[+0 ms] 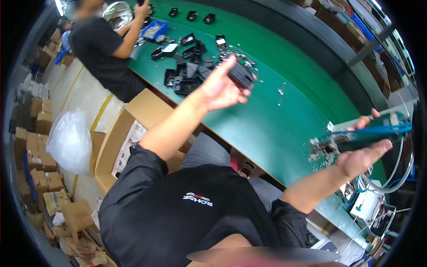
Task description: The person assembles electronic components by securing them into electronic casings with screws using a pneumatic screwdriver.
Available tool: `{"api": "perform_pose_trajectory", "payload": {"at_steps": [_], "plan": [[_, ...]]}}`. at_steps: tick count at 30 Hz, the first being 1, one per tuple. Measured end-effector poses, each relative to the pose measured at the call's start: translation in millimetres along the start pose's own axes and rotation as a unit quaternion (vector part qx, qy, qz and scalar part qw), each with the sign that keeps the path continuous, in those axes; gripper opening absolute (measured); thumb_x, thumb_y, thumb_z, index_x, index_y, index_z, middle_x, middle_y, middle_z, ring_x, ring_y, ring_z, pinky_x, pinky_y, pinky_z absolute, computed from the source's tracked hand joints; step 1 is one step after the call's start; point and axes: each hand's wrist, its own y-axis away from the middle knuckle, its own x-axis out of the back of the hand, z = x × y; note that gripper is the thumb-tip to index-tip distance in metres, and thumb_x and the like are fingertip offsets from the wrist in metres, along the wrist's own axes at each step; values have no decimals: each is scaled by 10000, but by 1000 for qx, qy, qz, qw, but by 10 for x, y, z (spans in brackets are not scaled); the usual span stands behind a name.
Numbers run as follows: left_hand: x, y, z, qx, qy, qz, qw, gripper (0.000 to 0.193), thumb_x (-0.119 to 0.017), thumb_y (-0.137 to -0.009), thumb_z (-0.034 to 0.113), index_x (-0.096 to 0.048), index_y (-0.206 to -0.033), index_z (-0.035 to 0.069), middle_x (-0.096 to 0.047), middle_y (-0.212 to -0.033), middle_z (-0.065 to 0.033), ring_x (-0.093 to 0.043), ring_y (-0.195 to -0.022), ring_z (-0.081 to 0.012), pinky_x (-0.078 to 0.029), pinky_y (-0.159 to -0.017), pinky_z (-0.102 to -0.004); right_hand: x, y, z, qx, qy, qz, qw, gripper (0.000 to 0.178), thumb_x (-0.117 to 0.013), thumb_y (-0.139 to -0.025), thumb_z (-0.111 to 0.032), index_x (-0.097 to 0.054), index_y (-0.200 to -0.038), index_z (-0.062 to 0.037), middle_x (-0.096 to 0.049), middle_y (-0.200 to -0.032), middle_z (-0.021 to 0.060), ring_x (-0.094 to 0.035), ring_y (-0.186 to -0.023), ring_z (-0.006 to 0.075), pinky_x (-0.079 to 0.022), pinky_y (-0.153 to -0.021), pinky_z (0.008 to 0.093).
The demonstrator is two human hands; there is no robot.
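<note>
My left hand [219, 90] is raised over the near side of the green table, its fingers wrapped round a black plastic housing [240, 74]. At the right end of the table, my right hand [356, 160] grips a green tool [371, 139] with a metal front end and a blue hose. Part of that tool is hidden by the hand and blurred, so its exact kind is unclear. Below its front end lie many small metal pieces [324, 163]. Several black plastic parts [192, 70] are heaped beyond my left forearm.
On the green table [258, 127] lie scattered small metal parts [247, 61] and, farther off, a blue bin [155, 30]. An open cardboard box [111, 151] stands at my left. A co-worker in black [95, 49] is at the far left. Hoses [396, 184] hang at the right.
</note>
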Motion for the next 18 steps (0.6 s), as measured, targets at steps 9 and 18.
{"api": "perform_pose_trajectory", "payload": {"at_steps": [9, 18], "plan": [[-270, -784, 234, 3, -268, 3, 963, 679, -454, -1038, 627, -609, -1259, 4, -639, -1085, -87, -588, -874, -188, -474, -707, -321, 81, -118, 311, 62, 65, 108, 990, 932, -373, -971, -784, -490, -1372, 50, -616, -945, 116, -605, -753, 133, -523, -648, 227], [547, -2554, 662, 43, -953, 8, 299, 924, -841, -809, 346, -362, -1580, 173, -342, -1624, -172, -396, -1458, -398, -381, -1195, -465, 113, -161, 182, 80, 179, 156, 968, 929, -310, -1002, -758, -454, -1397, 71, -643, -980, 147, -631, -757, 181, -548, -730, 277]]}}
